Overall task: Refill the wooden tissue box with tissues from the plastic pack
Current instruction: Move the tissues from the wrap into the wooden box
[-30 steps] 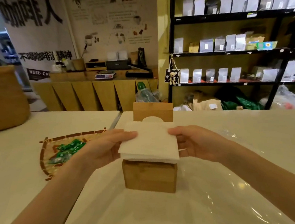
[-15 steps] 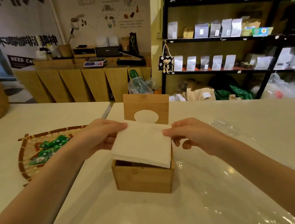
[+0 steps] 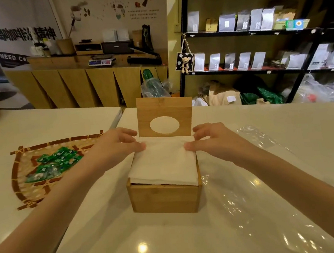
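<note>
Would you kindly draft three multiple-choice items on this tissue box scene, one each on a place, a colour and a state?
1. Where does the woven tray lie relative to the wooden tissue box?
A. On its left
B. On its right
C. Behind it

2. What colour are the small packets in that tray?
A. Red
B. Green
C. Blue

3. How does the box's lid stand?
A. Shut flat over the tissues
B. Lying off on the table
C. Raised upright at the back

Answers:
1 A, the tray sits beyond the left hand.
2 B, the wrappers are plainly green.
3 C, the lid with its oval hole stands up behind the tissue stack, which both the left hand and the right hand press at its far corners.
</note>
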A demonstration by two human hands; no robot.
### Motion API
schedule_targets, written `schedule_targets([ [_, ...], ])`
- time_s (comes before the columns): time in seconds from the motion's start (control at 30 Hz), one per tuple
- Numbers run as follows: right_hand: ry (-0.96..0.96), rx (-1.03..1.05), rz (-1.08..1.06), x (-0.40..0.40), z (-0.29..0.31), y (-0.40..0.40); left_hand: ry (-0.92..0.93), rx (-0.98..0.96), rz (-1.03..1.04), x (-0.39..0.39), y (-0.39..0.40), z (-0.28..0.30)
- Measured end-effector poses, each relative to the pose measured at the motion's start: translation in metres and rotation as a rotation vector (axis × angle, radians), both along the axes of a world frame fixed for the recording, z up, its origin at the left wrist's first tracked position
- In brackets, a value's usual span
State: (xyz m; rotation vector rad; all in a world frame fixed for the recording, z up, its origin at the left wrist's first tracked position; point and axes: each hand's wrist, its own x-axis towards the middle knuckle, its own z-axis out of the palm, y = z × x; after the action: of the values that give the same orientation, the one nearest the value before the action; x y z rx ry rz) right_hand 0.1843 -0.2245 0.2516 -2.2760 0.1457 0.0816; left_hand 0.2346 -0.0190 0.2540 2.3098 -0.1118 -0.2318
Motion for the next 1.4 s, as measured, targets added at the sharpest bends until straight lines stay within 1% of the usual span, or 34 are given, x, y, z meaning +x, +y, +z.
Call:
schedule_targets([
  [0.2, -0.201, -0.413, -0.004, -0.006, 0.001, 0.012, -0.232, 0.250, -0.062, -0.008, -0.006, 0.000],
  [0.27, -0.238, -0.526, 0.022, -0.009, 0.002, 0.018, -0.297, 0.360, -0.108, -0.011, -0.007, 0.001],
  [0.37, -0.214, -0.642, 0.064, -0.010, 0.000, 0.025, -0.315, 0.481, -0.150, -0.013, -0.009, 0.001],
  [0.53, -0.127, -0.687, 0.078, -0.008, -0.007, 0.029, -0.265, 0.686, -0.214, -0.014, -0.016, -0.006],
  [0.63, -0.080, -0.738, 0.082, -0.003, -0.008, 0.033, -0.228, 0.737, -0.214, -0.013, -0.020, -0.012],
  [0.8, 0.014, -0.855, 0.026, 0.002, -0.005, 0.045, -0.256, 0.835, -0.199, -0.012, -0.024, -0.017],
  [0.93, -0.012, -1.060, -0.013, -0.002, -0.014, 0.059, -0.291, 0.923, -0.156, -0.015, -0.029, -0.020],
  [1.0, -0.041, -1.124, -0.027, -0.004, -0.017, 0.062, -0.325, 0.943, -0.118, -0.017, -0.031, -0.022],
  [1.07, -0.107, -1.115, -0.039, -0.006, -0.019, 0.060, -0.357, 0.940, -0.082, -0.020, -0.030, -0.021],
  [1.13, -0.145, -1.051, -0.044, -0.007, -0.018, 0.056, -0.369, 0.905, -0.077, -0.023, -0.028, -0.018],
  [1.23, -0.154, -0.919, -0.004, -0.008, -0.013, 0.045, -0.309, 0.838, -0.146, -0.026, -0.020, -0.007],
  [1.27, -0.117, -0.835, 0.041, -0.008, -0.008, 0.041, -0.255, 0.826, -0.191, -0.026, -0.018, -0.004],
  [1.33, 0.064, -0.634, 0.169, -0.010, 0.004, 0.035, -0.113, 0.841, -0.292, -0.025, -0.014, -0.001],
  [1.37, 0.161, -0.599, 0.248, -0.011, 0.010, 0.034, -0.055, 0.859, -0.332, -0.023, -0.014, -0.001],
  [1.4, 0.223, -0.614, 0.313, -0.011, 0.014, 0.033, -0.009, 0.873, -0.365, -0.021, -0.013, -0.002],
])
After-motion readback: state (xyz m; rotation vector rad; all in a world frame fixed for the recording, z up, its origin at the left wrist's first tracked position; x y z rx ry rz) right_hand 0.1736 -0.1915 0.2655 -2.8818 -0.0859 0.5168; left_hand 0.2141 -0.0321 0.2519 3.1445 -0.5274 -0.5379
